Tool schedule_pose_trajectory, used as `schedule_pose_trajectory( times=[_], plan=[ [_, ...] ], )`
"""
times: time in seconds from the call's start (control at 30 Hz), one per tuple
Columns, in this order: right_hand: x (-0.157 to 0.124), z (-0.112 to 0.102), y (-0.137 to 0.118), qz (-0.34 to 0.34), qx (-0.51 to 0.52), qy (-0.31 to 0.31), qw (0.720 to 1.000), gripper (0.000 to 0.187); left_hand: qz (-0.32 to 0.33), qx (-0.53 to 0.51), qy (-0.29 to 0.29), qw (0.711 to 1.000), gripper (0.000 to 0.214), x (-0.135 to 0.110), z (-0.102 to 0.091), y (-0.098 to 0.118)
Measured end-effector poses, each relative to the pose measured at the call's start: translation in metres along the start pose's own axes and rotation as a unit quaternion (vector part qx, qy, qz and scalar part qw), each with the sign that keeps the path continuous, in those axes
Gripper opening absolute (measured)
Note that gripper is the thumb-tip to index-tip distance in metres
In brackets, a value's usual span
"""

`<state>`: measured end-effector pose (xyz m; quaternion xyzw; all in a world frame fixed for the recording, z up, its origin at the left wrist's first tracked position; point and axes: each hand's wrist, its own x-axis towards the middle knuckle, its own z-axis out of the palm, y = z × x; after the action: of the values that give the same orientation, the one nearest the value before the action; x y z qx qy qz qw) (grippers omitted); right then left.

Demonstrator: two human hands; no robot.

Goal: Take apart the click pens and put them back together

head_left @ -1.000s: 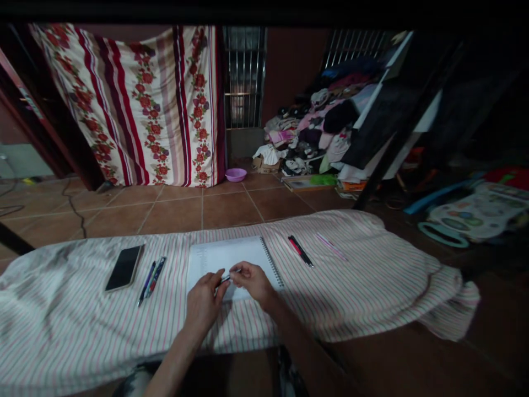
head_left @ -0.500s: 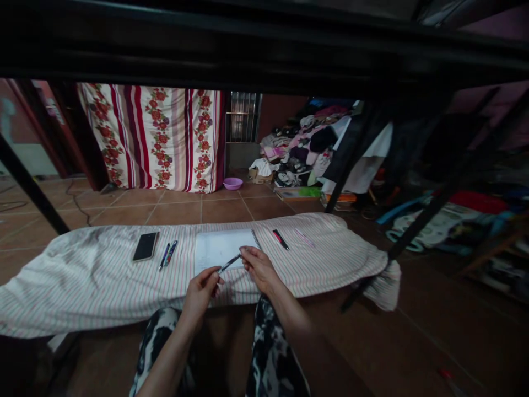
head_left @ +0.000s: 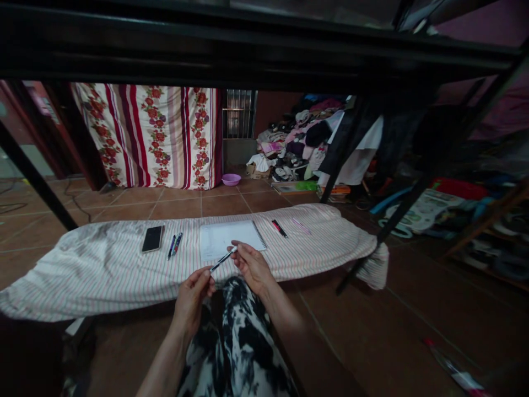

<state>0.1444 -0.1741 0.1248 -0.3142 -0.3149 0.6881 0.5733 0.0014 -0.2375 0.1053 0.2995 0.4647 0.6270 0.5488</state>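
Note:
A slim pen (head_left: 222, 259) is stretched between my two hands, just in front of the notebook's near edge. My left hand (head_left: 195, 289) pinches its lower left end, while my right hand (head_left: 251, 266) grips the upper right end with fingertips and thumb. Behind them lies an open spiral notebook (head_left: 227, 234) with a pale page, its coil on the right side. Left of the notebook are a dark blue pen (head_left: 171, 247) and a patterned pen (head_left: 177, 243), side by side. A red and black pen (head_left: 279, 228) and a pink pen (head_left: 301, 226) rest to its right.
A striped cloth (head_left: 115, 275) covers the low surface, with a phone (head_left: 152, 239) at its left. Dark metal bars (head_left: 206, 55) cross overhead and slant down both sides. Beyond are a purple basin (head_left: 231, 180), a floral curtain (head_left: 165, 138) and a clothes pile (head_left: 297, 143).
Both hands, still holding the pen, have shifted slightly left and nearer in view. My knees have come closer together. The camera view has shifted slightly.

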Motion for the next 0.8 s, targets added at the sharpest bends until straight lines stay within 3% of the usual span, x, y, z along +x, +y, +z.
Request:
schedule_pose_trajectory(
  times=[0.13,0.27,0.4,0.67,0.8],
  plan=[
    [-0.010,0.007,0.003,0.010,0.002,0.000,1.000,0.032,-0.011,0.095,-0.038,0.995,0.048,-0.010,-0.012,0.004],
    [-0.021,0.005,0.000,0.030,-0.019,-0.035,0.999,0.031,-0.010,0.134,-0.027,0.991,0.052,-0.019,-0.014,0.002],
    [-0.031,-0.002,-0.008,0.035,-0.022,-0.056,0.998,0.029,-0.008,0.140,-0.020,0.990,0.051,-0.029,-0.006,0.002],
    [-0.046,-0.014,-0.024,0.025,-0.012,-0.023,0.999,0.027,0.017,0.163,-0.102,0.981,0.041,-0.046,0.016,0.008],
    [-0.049,-0.011,-0.028,0.022,-0.017,-0.021,0.999,0.026,0.041,0.218,-0.086,0.971,0.037,-0.050,0.020,0.014]
  ],
)
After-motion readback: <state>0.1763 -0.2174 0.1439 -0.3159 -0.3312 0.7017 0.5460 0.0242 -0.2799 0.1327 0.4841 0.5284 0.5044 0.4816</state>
